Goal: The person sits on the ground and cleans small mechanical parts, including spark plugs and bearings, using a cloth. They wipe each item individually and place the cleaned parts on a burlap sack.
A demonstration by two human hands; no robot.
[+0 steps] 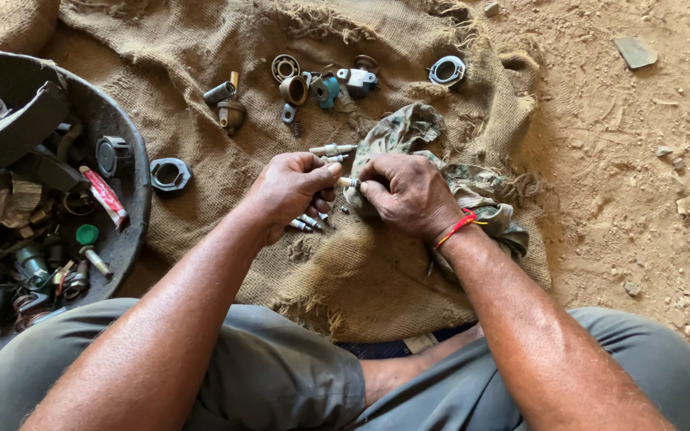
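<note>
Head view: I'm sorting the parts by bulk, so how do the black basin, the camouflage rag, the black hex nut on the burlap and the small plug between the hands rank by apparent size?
Largest to smallest:
1. black basin, though cut off by the frame
2. camouflage rag, partly hidden under the right hand
3. black hex nut
4. small plug

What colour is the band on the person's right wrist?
Red with some yellow: the wrist band, seen in the head view.

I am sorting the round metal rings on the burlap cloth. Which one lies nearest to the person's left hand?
The dark hexagonal ring beside the black tub lies nearest the left hand; the wire ring and grey ring lie farther up.
</note>
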